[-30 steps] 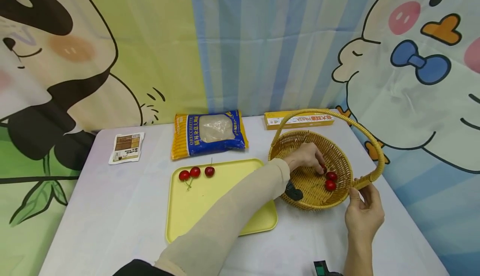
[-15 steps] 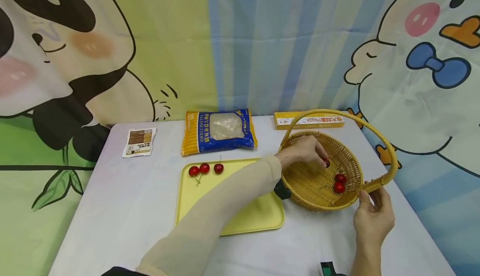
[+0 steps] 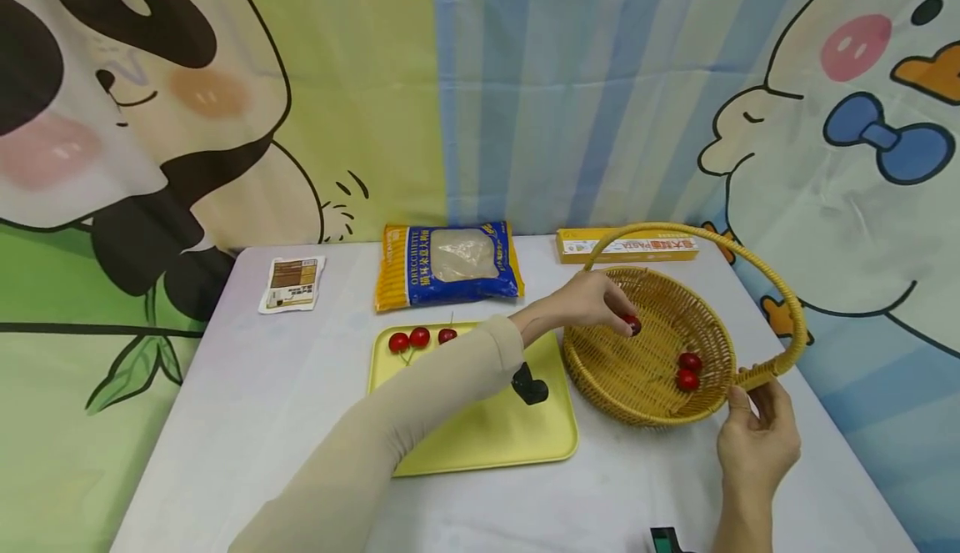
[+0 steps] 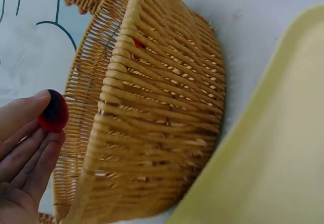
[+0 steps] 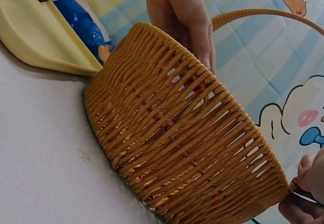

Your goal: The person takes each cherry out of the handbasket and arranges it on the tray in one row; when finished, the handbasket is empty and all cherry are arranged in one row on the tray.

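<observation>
My left hand (image 3: pixel 588 301) pinches a dark red cherry (image 3: pixel 632 325) between thumb and fingers, at the left part of the wicker basket (image 3: pixel 628 378). In the left wrist view this cherry (image 4: pixel 54 112) shows just beside the basket's rim. Two more red cherries (image 3: pixel 687 380) lie on the basket floor, toward its right side. With thumb and fingers, my right hand (image 3: pixel 757 440) grips the rim where the arched handle (image 3: pixel 797 332) joins it. Left of the basket, a yellow tray (image 3: pixel 480 449) bears several cherries with green stems (image 3: pixel 420 337) along its far edge; my left forearm crosses over it.
Behind the tray lies a blue and yellow bag of orecchiette pasta (image 3: pixel 450 265). A yellow pasta box (image 3: pixel 628 245) stands behind the basket. A small white and brown packet (image 3: pixel 292 284) lies at the back left. A printed cloth (image 3: pixel 517 94) hangs behind the table.
My left hand has drawn back leftward, away from the two cherries in the basket, with one cherry between its fingers. The right hand keeps its grip on the basket. The head view has shifted slightly.
</observation>
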`<state>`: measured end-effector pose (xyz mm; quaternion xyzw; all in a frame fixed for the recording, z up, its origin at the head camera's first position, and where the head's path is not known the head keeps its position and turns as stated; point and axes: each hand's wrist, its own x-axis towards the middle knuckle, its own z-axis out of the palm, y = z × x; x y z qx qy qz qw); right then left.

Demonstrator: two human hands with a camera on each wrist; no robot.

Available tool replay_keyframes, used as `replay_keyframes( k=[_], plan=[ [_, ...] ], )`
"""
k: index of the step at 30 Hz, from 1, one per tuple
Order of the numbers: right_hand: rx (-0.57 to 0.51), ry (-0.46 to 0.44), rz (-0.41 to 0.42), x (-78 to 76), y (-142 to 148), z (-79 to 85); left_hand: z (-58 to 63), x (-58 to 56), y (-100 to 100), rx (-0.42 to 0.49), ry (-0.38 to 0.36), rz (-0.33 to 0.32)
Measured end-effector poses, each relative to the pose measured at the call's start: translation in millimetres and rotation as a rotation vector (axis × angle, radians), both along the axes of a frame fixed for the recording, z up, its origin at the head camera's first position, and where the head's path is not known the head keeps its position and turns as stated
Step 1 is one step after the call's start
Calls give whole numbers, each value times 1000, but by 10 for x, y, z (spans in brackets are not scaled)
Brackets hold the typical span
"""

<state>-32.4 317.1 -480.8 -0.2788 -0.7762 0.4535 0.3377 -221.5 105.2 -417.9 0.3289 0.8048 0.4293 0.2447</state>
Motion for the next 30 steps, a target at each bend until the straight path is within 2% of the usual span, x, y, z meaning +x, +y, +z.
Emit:
replay_keyframes(
  k=[6, 13, 19, 24, 30],
  plan=[
    [-17, -3, -4, -15, -15, 1, 82, 64, -300, 17, 22, -12],
    [9, -17, -25, -14, -18, -1, 166, 132, -698, 57, 16, 23],
    [-21, 8, -30, -41, -8, -10, 214, 156, -1097, 100, -34, 79],
    [-13, -39, -48, -53, -2, -26, 199, 188, -1391, 98, -79, 134],
    [-22, -87, -70, -64, -18, -20, 111, 248, -1631, 51, -50, 191]
  ],
)
